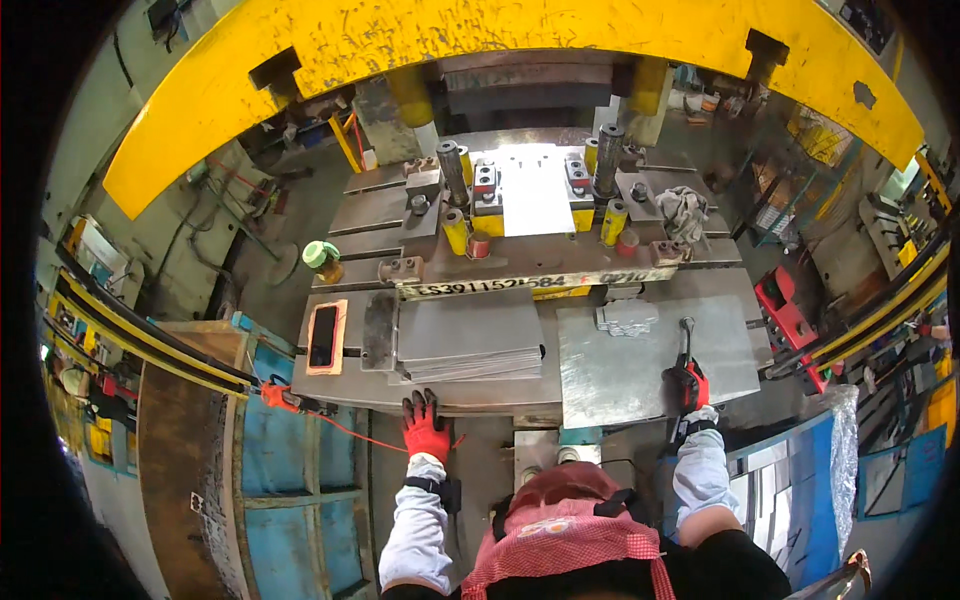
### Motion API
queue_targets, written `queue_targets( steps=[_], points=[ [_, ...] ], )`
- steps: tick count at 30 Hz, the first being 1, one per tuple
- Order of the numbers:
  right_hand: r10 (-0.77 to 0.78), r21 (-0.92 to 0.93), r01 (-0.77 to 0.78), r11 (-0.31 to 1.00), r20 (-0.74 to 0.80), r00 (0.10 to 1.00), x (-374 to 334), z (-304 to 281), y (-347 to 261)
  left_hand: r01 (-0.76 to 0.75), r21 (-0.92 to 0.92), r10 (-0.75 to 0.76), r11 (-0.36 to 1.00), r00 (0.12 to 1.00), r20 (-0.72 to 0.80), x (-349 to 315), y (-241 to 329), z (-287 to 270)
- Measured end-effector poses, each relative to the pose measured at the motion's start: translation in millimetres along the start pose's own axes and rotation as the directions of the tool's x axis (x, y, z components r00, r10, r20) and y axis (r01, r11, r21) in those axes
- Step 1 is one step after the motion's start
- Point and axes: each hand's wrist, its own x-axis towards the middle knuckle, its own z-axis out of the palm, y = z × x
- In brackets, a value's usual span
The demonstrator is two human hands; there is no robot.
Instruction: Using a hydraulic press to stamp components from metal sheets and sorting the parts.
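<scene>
My left hand [427,427], in a red glove with dark fingers, is at the front edge of the press table with its fingers apart and nothing held. Just beyond it lies a stack of grey metal sheets [468,335]. My right hand [690,386], gloved alike, is closed around the handle of a slim wrench-like tool [686,340] with a round metal end; its exact kind cannot be made out. Under that hand spreads a shiny metal plate [610,375]. In the die beyond, a bright sheet [535,190] lies between the guide posts.
A yellow press beam [520,25] arches above the die. Left of the stack is a phone [323,335]; a green-capped bottle [320,256] stands behind it. A grey rag [684,212] lies at the right, near a red device [785,305]. Blue crates [275,450] flank the table's left.
</scene>
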Motion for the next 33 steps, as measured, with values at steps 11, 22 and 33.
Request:
queue_targets(
  steps=[11,22,33],
  points=[
    [0.037,0.034,-0.039,0.999,0.031,0.999,-5.7,0.8,-3.1,0.007,0.017,-0.01,1.0,0.987,0.158,13.7,-15.9,10.1],
    [-0.047,0.136,0.047,0.99,-0.006,0.999,4.9,-1.0,8.9,-0.037,-0.004,0.037,0.999,0.996,0.082,14.3,-16.2,7.6],
    [-0.042,0.137,0.04,0.99,0.007,0.999,-1.3,2.8,4.7,-0.069,0.07,0.069,0.995,0.998,-0.002,12.5,-18.0,12.0]
  ],
)
